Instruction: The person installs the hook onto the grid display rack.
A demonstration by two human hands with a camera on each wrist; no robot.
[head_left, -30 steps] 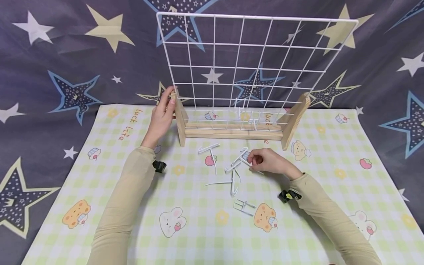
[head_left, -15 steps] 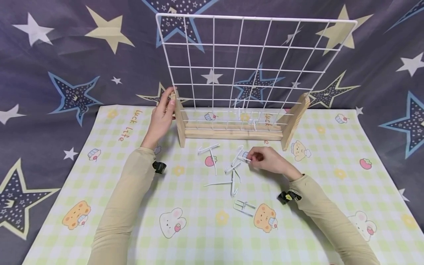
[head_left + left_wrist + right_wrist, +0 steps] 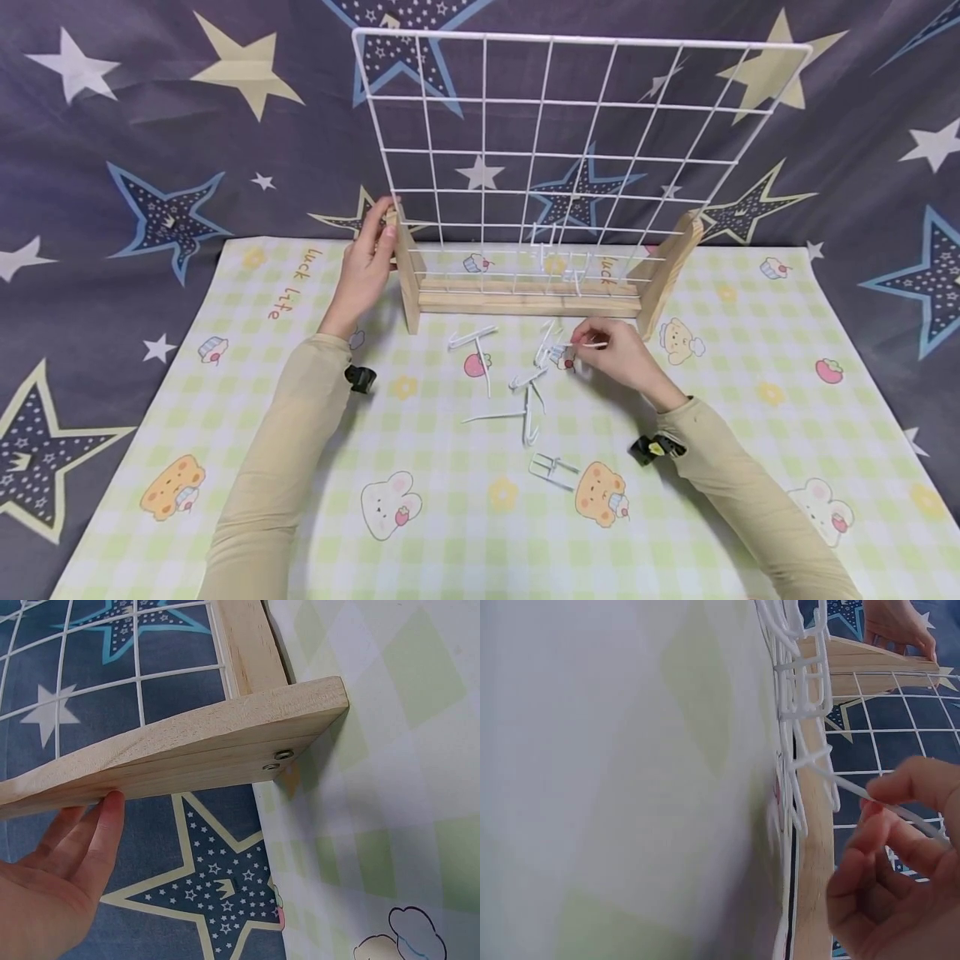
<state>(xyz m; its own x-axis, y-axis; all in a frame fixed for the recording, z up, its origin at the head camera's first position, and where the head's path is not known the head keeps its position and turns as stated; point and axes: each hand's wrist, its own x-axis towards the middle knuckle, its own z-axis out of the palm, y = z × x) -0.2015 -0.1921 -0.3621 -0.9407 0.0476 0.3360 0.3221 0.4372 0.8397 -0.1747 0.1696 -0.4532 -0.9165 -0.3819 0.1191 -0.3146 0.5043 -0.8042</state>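
A white wire grid rack (image 3: 607, 106) stands upright between wooden side panels at the back of the table. My left hand (image 3: 366, 267) holds the left side panel (image 3: 172, 754) near its upper end, fingertips against the wood. My right hand (image 3: 618, 354) pinches the rod of a white wire hook (image 3: 847, 785) between thumb and fingers. The hook's frame-shaped head points left, close over the tablecloth and in front of the rack's base. White hooks lie nearby: one on the left (image 3: 474, 337), one in the middle (image 3: 528, 380) and one lower down (image 3: 528, 417).
Small white wire pieces (image 3: 576, 273) hang on the lower part of the grid. A metal double-prong hook (image 3: 553, 471) lies nearer the front. The checked tablecloth (image 3: 300, 517) covers the table, and a dark star-patterned curtain (image 3: 180, 100) hangs behind.
My right hand has lifted the hook off the pile, turned it and carried it slightly right and toward the rack. The left hand stays in place on the side panel.
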